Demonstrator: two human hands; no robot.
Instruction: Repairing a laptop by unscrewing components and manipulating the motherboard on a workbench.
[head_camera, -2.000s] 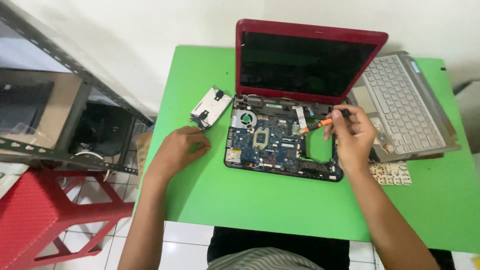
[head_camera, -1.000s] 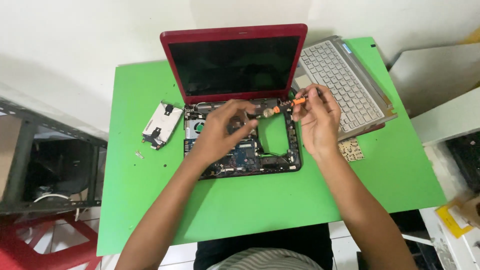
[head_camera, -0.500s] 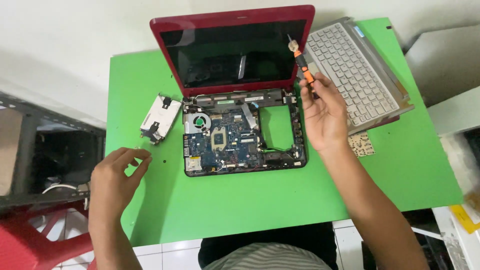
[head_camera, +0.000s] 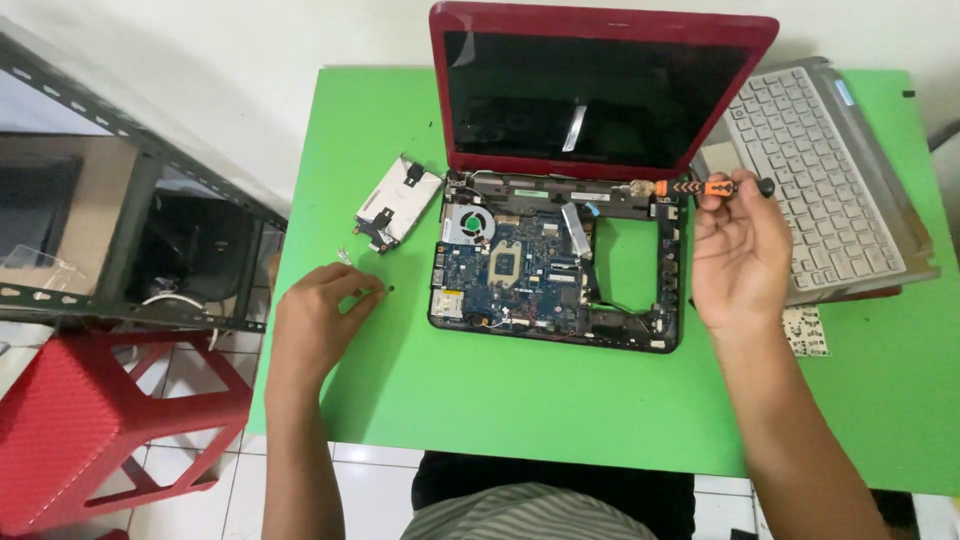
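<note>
Landmark: the opened red laptop (head_camera: 560, 200), with its bare blue motherboard (head_camera: 520, 270) exposed in the base, lid upright.

Right hand (head_camera: 740, 255) sits at the laptop's right hinge corner, fingers pinched around a small orange-and-black precision screwdriver (head_camera: 705, 186) held level, tip pointing at the hinge area. Left hand (head_camera: 315, 320) is left of the laptop on the green tabletop (head_camera: 520, 400), fingertips curled together just beside a tiny dark screw (head_camera: 390, 289); can't tell if it's pinching anything.

Risks, as I judge them:
- Loose screw on bare table: a nudge from that left hand rolls it off the edge.
- Screwdriver tip slipping off at the hinge could scrape the board or snag the flat ribbon cable (head_camera: 572, 222).
- Silver hard drive in its bracket (head_camera: 397, 203) lies unprotected left of the laptop, near the table edge.

Containers: no tray or cup for parts. Detached silver keyboard panel (head_camera: 830, 190) lies right of the laptop.
</note>
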